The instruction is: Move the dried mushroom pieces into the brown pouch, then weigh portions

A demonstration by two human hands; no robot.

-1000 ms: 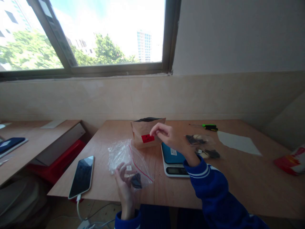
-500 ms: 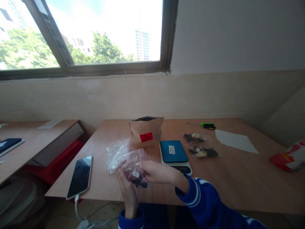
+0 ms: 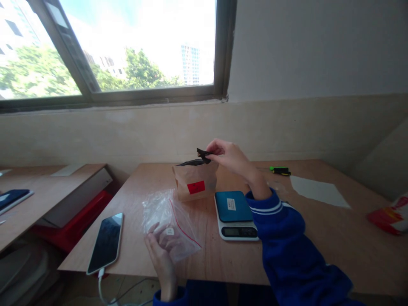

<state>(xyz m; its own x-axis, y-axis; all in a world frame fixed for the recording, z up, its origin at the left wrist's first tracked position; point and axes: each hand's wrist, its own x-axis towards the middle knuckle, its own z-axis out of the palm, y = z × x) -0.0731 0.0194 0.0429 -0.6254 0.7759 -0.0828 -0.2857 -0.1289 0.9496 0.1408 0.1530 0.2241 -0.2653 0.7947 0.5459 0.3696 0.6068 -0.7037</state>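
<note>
Above the brown paper bag (image 3: 195, 182) mid-desk, I see my right hand (image 3: 228, 156) pinching a dark piece (image 3: 202, 154), my left hand (image 3: 161, 248) gripping the clear zip bag (image 3: 168, 219) at the near edge.

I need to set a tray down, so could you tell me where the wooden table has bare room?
Bare: the near right of the wooden table, between the white sheet of paper and its front edge. Crowded: from the black smartphone to the blue-topped digital scale.

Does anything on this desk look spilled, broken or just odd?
Nothing looks spilled or broken. The one oddity is the phone: it lies at the table's front left corner, its lower end with the cable jutting past the edge. The brown paper bag stands open and upright beside the scale.
</note>
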